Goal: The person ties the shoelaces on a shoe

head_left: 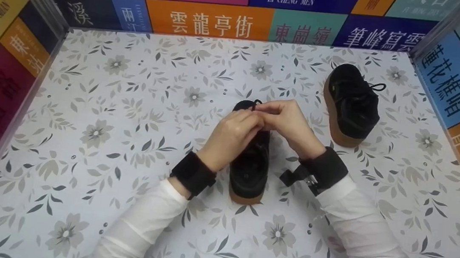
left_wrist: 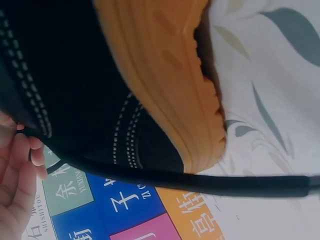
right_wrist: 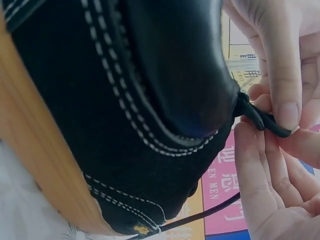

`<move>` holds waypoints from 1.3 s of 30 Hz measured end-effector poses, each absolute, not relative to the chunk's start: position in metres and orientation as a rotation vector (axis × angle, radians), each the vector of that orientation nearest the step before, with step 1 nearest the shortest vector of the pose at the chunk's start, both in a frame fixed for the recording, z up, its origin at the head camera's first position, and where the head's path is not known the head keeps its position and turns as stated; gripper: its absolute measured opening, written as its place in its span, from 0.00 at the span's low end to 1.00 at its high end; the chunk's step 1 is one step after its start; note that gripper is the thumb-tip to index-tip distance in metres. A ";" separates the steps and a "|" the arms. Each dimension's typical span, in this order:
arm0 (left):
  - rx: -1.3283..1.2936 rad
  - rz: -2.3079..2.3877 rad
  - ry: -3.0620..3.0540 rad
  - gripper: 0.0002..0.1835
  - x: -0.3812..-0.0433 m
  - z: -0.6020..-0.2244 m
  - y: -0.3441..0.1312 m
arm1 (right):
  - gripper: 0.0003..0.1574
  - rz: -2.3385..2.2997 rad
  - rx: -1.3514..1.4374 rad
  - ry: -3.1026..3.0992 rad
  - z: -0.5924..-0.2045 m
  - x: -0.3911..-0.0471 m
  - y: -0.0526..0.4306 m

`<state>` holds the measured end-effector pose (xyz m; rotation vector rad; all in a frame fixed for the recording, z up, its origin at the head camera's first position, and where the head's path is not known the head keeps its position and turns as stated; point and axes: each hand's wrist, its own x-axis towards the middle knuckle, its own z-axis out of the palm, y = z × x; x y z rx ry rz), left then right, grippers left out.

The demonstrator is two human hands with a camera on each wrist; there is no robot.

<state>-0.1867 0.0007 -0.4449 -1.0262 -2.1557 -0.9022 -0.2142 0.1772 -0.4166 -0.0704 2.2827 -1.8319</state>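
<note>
A black shoe [head_left: 248,182] with a tan gum sole stands in the middle of the patterned surface, toe pointing away from me. My left hand [head_left: 231,135] and right hand [head_left: 288,120] meet above its front part. Both hold the black shoelace [right_wrist: 272,124] between thumb and fingertips, where it is bunched into a small loop or knot. A loose length of lace [left_wrist: 200,184] runs across the left wrist view. White stitching shows on the shoe's side in both wrist views. From the head view, my hands hide most of the laced area.
The matching black shoe [head_left: 349,111] stands to the right and farther back, with a lace loop [head_left: 378,87] sticking out at its side. Coloured panels [head_left: 211,20] with printed characters wall the surface [head_left: 131,93] at the back, left and right.
</note>
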 end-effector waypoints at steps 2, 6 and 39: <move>-1.025 -0.890 -2.146 0.03 -0.188 -0.445 0.001 | 0.21 -1.872 -0.051 2.223 -0.417 -0.214 0.177; -1.015 -0.879 -2.131 0.03 -0.189 -0.447 0.002 | 0.22 -1.921 -0.019 2.154 -0.417 -0.213 0.177; -0.435 -1.363 -2.398 0.12 -0.190 -0.450 0.005 | 0.07 -1.978 -0.077 2.089 -0.417 -0.205 0.176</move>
